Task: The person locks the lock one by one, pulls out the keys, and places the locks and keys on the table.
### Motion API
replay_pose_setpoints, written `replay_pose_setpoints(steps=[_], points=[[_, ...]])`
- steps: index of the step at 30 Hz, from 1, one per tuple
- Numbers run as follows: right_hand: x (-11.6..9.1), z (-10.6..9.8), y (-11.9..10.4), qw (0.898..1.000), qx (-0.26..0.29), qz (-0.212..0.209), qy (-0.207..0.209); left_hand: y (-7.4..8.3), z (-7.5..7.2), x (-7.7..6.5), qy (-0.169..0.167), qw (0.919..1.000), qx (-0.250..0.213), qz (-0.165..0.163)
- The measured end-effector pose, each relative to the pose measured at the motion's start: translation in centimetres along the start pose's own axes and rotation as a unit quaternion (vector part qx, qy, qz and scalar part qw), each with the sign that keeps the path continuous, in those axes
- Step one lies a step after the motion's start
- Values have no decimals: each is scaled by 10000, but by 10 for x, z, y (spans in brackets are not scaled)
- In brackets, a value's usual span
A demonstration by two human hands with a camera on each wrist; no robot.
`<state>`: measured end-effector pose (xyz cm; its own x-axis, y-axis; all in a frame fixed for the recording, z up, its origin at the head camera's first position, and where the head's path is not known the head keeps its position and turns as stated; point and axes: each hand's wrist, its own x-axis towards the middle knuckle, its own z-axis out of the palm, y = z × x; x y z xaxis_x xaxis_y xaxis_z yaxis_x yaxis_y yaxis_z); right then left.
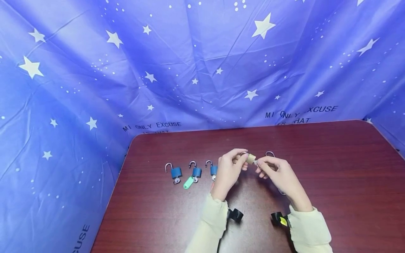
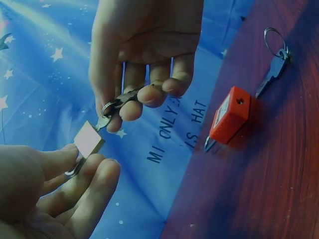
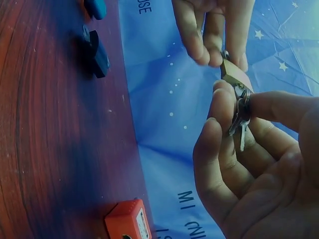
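Above the table, my left hand [image 1: 229, 172] pinches a small brass padlock [image 1: 251, 158] by its shackle between thumb and fingers. My right hand [image 1: 281, 175] pinches a key at the padlock's keyhole end. In the right wrist view, a ring with several keys [image 3: 241, 117] hangs at the right thumb and fingers, one key reaching into the brass body. Fingers hide part of the shackle. An orange-red padlock [image 2: 230, 114] with a key in it lies on the table, mostly behind the right hand in the head view.
To the left lie a blue padlock [image 1: 176, 172], a second blue padlock [image 1: 197, 172] with a green tag [image 1: 188, 182], and a third blue padlock [image 1: 213, 170] partly behind the left hand. Their shackles stand open. A starry blue curtain [image 1: 196, 98] backs the dark red table [image 1: 152, 218].
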<state>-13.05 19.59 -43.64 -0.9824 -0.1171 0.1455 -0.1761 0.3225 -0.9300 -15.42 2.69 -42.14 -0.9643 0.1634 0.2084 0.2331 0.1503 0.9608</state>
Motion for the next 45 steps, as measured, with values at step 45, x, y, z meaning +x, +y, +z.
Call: replay_pose_setpoints(steps=[45], points=[[-6, -10, 10, 9918, -1217, -266, 296, -14, 7, 8, 804, 9745, -2071, -300]])
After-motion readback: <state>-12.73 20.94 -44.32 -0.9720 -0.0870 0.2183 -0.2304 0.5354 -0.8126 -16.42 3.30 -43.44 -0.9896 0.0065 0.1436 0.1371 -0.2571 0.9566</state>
